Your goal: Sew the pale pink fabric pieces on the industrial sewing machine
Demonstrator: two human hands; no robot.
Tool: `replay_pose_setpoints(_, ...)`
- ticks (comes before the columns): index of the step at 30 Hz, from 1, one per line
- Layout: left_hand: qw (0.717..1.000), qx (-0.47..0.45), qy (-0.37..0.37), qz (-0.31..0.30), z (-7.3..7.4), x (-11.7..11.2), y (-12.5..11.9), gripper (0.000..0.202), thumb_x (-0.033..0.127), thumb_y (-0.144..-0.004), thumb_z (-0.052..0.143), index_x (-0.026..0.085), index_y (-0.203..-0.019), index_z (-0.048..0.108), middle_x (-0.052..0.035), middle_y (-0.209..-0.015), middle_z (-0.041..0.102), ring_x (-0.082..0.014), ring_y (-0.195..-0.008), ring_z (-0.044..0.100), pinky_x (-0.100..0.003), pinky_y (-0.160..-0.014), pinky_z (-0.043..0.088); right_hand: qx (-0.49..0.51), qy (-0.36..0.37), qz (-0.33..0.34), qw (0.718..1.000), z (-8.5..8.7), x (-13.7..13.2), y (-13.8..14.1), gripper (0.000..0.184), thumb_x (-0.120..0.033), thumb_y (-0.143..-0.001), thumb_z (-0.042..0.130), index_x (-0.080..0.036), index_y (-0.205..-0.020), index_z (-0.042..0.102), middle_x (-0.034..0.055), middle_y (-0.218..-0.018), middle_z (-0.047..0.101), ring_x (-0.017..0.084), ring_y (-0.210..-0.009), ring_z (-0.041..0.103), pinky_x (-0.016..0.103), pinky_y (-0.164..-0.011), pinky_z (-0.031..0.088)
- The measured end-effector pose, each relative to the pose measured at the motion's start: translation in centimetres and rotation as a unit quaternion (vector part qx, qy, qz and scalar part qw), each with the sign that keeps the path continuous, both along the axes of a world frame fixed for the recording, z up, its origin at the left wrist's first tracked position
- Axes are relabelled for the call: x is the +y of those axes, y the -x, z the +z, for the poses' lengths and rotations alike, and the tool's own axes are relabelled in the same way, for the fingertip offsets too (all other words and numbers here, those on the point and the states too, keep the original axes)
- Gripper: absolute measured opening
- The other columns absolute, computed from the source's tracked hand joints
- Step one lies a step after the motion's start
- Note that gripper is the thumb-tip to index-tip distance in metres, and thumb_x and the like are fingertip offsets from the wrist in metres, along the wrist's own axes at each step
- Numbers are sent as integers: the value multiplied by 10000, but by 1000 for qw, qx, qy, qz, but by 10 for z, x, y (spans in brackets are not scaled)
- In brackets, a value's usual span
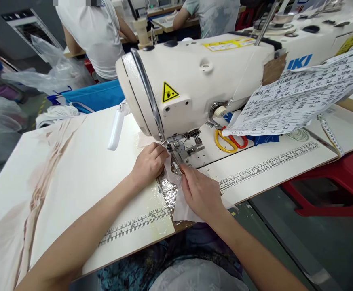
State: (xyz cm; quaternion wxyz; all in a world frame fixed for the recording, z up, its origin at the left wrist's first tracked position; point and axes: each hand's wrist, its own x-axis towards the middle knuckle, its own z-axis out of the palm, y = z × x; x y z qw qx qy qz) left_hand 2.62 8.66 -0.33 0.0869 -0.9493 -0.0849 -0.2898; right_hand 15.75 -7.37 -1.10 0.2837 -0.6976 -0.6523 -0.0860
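A white sewing machine (194,76) stands over the table, its presser foot and needle area (173,147) low at the front. My left hand (150,165) is closed beside the needle, its fingertips on the upper end of a pale fabric piece (184,206). Close by on the right, my right hand (202,194) is closed in a pinch, lying over the fabric. A slim metal piece (176,157) reaches from its fingertips toward the foot; whether it is held or part of the machine I cannot tell. Shiny clear tape (168,188) covers the table under the fabric.
Yellow-and-red-handled scissors (226,141) lie behind the machine's needle end, near a handwritten sheet (300,97). Printed rulers (267,165) run along the table's front. Sheer pale fabric (43,182) drapes at left. A red stool (330,186) stands right. Other people sit beyond.
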Motion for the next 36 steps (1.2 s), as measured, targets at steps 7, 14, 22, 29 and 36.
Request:
replay_pose_setpoints(7, 989, 93, 112, -6, 6, -4, 10, 281, 36, -918, 439, 116, -1049, 673, -114, -1051, 649, -222, -954, 587, -357, -768, 604, 104, 14, 20, 994, 8, -47, -1, 166, -168, -984, 436, -151, -1041, 590, 41, -735, 735, 185, -593, 709, 258, -470, 446)
replay_pose_setpoints(14, 984, 132, 110, 51, 7, -27, 8, 328, 155, -1013, 380, 77, -1089, 689, -150, -1086, 639, -240, -940, 556, -414, -781, 592, 253, 80, 107, 958, 1, -121, -2, 276, -131, -995, 394, -206, -1226, 523, 42, -899, 751, 134, -643, 721, 200, -581, 546)
replay_pose_setpoints(22, 980, 118, 113, 115, 4, -56, 5, 363, 112, -995, 342, 29, -1239, 598, -184, -1300, 596, -285, -1179, 528, -430, -942, 547, 248, 73, 103, 960, -4, -145, -9, 297, -122, -956, 455, -236, -1191, 596, 50, -938, 763, 139, -733, 762, 161, -626, 580)
replay_pose_setpoints(29, 984, 142, 64, 89, 0, -56, 11, 382, 122, -977, 380, 4, -1282, 577, -182, -1328, 612, -290, -1220, 536, -416, -945, 517, 271, 68, 113, 953, -6, -146, -15, 267, -150, -952, 494, -246, -1152, 643, 53, -965, 782, 149, -819, 772, 146, -688, 583)
replay_pose_setpoints(36, 986, 121, 69, 87, -3, -55, 10, 378, 115, -964, 398, 3, -1268, 594, -191, -1319, 621, -297, -1200, 562, -419, -938, 516, 369, 107, 88, 919, -10, -148, -13, 223, -225, -976, 533, -262, -1137, 684, 64, -1017, 789, 188, -902, 771, 184, -730, 598)
